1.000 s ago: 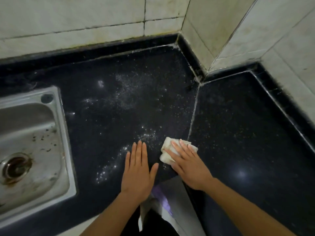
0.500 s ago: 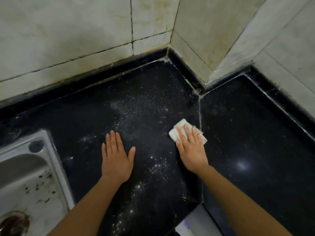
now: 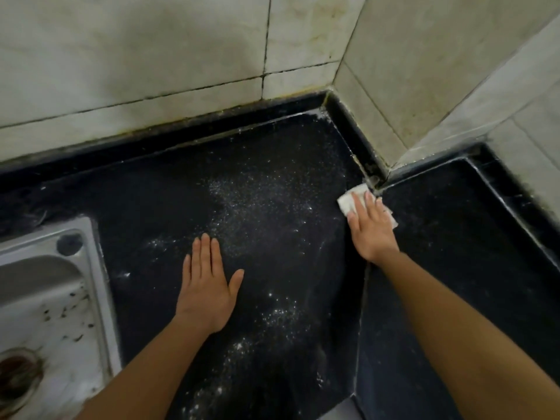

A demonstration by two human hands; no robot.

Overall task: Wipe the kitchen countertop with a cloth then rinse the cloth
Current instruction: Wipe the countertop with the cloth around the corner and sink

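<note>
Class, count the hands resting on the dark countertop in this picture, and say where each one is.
2. The left hand lies flat on the countertop beside the sink. The right hand presses the white cloth down near the wall corner. None seems hidden.

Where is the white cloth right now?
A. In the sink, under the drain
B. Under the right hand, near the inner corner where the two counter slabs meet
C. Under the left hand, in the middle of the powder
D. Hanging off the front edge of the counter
B: the cloth lies pressed flat under the right hand by the corner seam, while the left hand rests bare on the countertop.
</note>
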